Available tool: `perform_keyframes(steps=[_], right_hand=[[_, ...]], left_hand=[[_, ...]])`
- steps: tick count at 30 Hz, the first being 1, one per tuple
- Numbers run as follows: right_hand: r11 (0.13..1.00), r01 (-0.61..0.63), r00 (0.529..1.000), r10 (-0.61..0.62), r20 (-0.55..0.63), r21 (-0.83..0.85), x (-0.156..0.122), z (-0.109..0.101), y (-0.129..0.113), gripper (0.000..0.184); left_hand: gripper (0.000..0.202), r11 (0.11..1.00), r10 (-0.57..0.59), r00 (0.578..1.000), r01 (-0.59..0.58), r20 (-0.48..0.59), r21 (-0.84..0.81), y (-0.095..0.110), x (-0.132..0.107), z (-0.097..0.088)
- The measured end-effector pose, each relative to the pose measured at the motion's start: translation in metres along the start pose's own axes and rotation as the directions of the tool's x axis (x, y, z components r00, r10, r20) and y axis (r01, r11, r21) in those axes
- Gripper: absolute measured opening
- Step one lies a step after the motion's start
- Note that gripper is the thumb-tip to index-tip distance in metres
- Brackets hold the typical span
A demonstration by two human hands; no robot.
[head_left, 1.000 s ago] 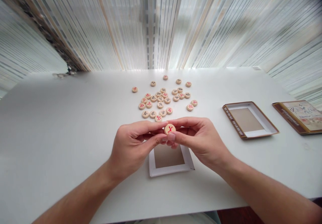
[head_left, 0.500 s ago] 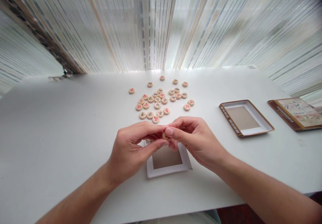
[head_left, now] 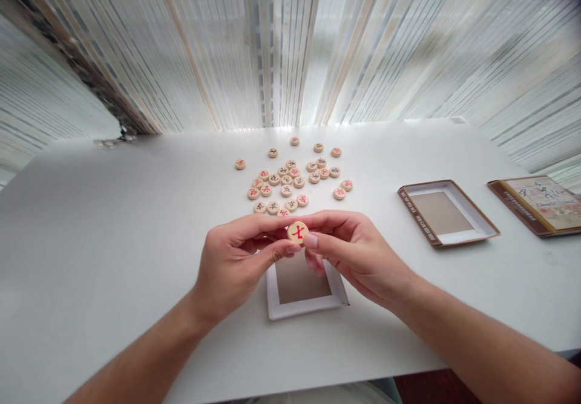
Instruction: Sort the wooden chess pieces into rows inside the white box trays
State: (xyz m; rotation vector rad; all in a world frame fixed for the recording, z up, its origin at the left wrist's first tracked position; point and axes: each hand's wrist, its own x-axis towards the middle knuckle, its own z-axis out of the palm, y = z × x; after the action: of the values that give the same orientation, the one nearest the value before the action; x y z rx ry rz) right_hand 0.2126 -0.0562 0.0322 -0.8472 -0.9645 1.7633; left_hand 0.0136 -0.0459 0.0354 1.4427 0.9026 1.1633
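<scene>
A round wooden game piece (head_left: 298, 232) with a red character faces me, pinched between the fingertips of my left hand (head_left: 238, 262) and my right hand (head_left: 358, 253). Both hands are closed on it, held a little above a small white-rimmed cardboard tray (head_left: 303, 286) near the table's front. Beyond my hands lie several more wooden pieces (head_left: 290, 177) with red or black characters, scattered face up on the white table (head_left: 113, 222).
An open brown box tray (head_left: 447, 212) lies to the right, and its printed lid (head_left: 542, 204) sits further right near the table edge. Vertical blinds (head_left: 290, 47) run behind the table's far edge.
The piece was face up a second ago, turned edge-on between my fingers half a second ago, and now shows its red character again.
</scene>
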Motion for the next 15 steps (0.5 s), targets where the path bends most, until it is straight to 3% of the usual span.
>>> perform_keyframes(steps=[15], right_hand=[[0.996,-0.03,0.997,0.024,-0.077,-0.081,-0.0002,-0.0003,0.0039,0.034]], left_hand=[[0.041,0.986,0.131,0.981,-0.143,0.144,0.082,-0.0042,-0.0002,-0.0011]])
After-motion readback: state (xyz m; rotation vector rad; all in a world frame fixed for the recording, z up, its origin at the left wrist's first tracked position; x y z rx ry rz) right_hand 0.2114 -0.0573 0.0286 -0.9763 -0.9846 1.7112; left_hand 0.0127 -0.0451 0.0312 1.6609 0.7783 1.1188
